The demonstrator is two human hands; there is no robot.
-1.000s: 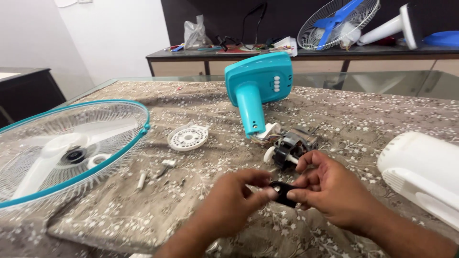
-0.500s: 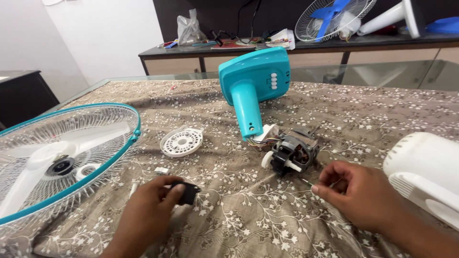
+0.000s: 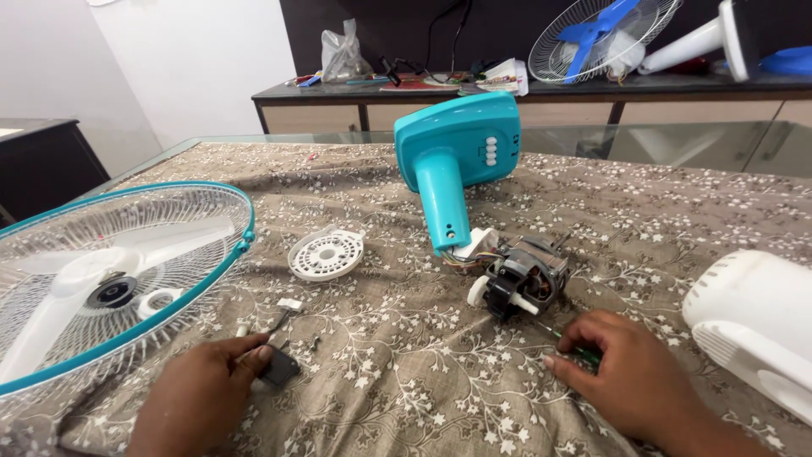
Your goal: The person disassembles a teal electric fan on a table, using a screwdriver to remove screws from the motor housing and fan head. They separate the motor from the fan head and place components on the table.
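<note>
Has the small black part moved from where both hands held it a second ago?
Yes. The small black part now sits at the left hand, to the left, nearer the fan guard and away from the motor.

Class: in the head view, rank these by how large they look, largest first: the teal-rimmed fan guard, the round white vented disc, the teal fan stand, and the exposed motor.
1. Teal-rimmed fan guard
2. Teal fan stand
3 and 4. Exposed motor and round white vented disc look about alike, so no ranking.

Left hand [image 3: 199,393] bare, right hand [image 3: 630,377] bare, forearms unsleeved
</note>
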